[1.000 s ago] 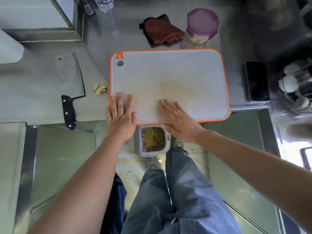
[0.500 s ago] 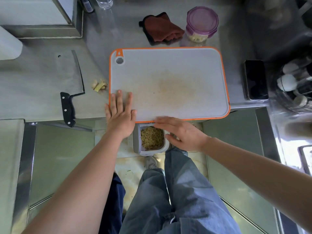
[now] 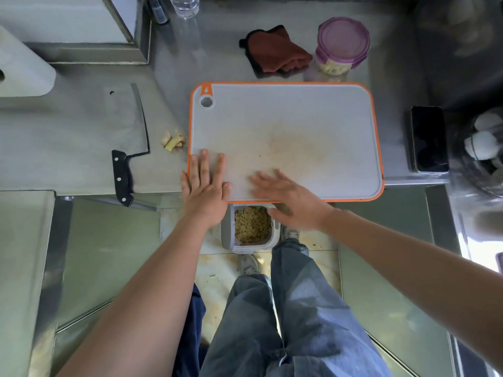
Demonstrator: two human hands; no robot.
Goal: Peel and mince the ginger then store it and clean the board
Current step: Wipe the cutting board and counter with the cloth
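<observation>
A grey cutting board with an orange rim lies on the steel counter, stained yellowish in the middle. My left hand presses flat on its near left corner, fingers straight. My right hand lies flat with spread fingers on the board's near edge. Below the counter edge stands a small grey bin holding yellowish scraps. A few ginger pieces lie on the counter left of the board. A purple-lidded jar with pale contents stands behind the board.
A cleaver with a black handle lies left of the ginger pieces. A reddish-brown cloth sits behind the board. A black phone lies to the right, with white-capped bottles beyond. My legs stand on the floor below.
My right hand, which had slid off the board's near edge over the bin, has come back onto the board. The left hand has stayed pressed on the corner.
</observation>
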